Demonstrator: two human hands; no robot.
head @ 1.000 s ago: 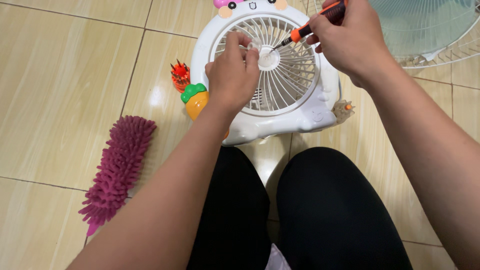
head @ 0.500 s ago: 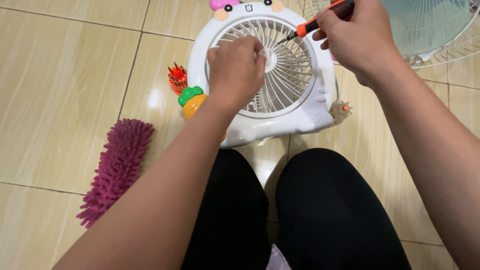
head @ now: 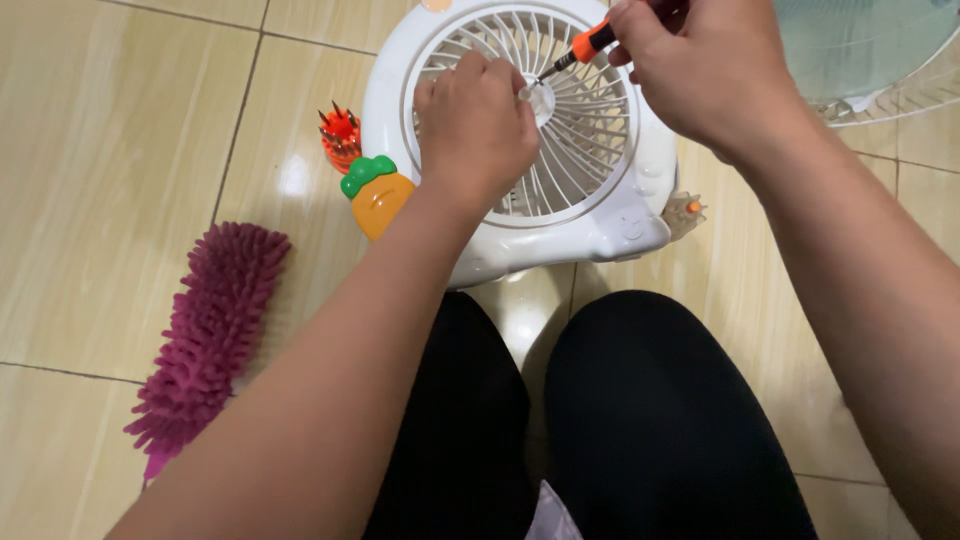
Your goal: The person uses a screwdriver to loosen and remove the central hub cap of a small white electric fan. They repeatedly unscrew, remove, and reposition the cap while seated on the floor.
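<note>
A small white fan (head: 640,190) with a round slatted grille lies flat on the tiled floor in front of my knees. My left hand (head: 475,125) rests on the grille, fingertips pinched on a small clear cap at the white hub (head: 545,100). My right hand (head: 705,70) grips an orange-and-black screwdriver (head: 590,42), its thin tip pointing down-left at the hub beside my left fingers. An orange carrot-shaped ornament with a green top (head: 375,195) sticks out from the fan's left edge.
An orange holder of screwdriver bits (head: 340,135) stands left of the fan. A magenta chenille duster (head: 205,335) lies on the tiles at left. A large wire fan guard (head: 880,70) sits top right. A small clear piece (head: 683,212) lies by the fan's right side.
The view has shifted, so the fan sits higher in frame. My left fingers have closed in on the hub, and the screwdriver tip has come back down to it.
</note>
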